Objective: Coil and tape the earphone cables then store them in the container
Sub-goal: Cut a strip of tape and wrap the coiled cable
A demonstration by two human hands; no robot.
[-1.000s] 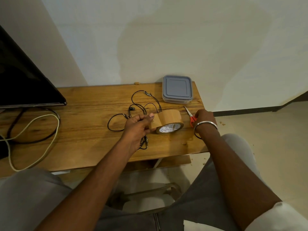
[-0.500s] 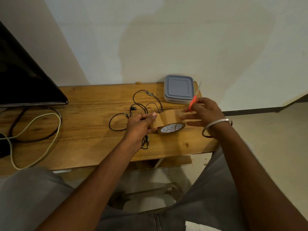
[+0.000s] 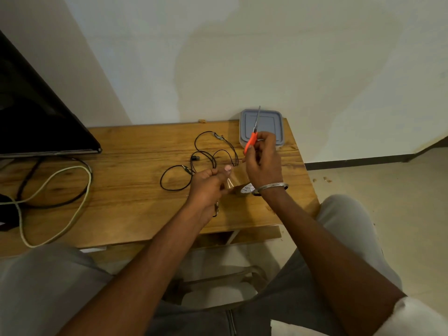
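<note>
The left hand (image 3: 206,187) is closed over a bunch of black earphone cable (image 3: 206,154) above the wooden tabletop (image 3: 126,190), thumb pressed forward against a strip of brown tape (image 3: 230,181) that runs from the thumb to the tape roll (image 3: 243,190). A short end of the cable hangs out under the palm, near the front of the tabletop. The rest of the cable lies loose on the wood behind the hand, in open loops, with the jack plug and one earbud showing among them

The right hand (image 3: 263,163) is raised just right of the left, fingers curled tight round the orange handles of a pair of scissors (image 3: 253,134); the blades point up and away, over the container. Whether the blades are parted cannot be told. A metal bangle (image 3: 271,186) sits on that wrist, which hides most of the tape roll

The grey lidded container (image 3: 274,122) stands at the far right corner of the tabletop, lid on. At the left, a dark screen (image 3: 36,117) leans over the tabletop, with a pale cord (image 3: 80,209) and a black cord looped beneath it
</note>
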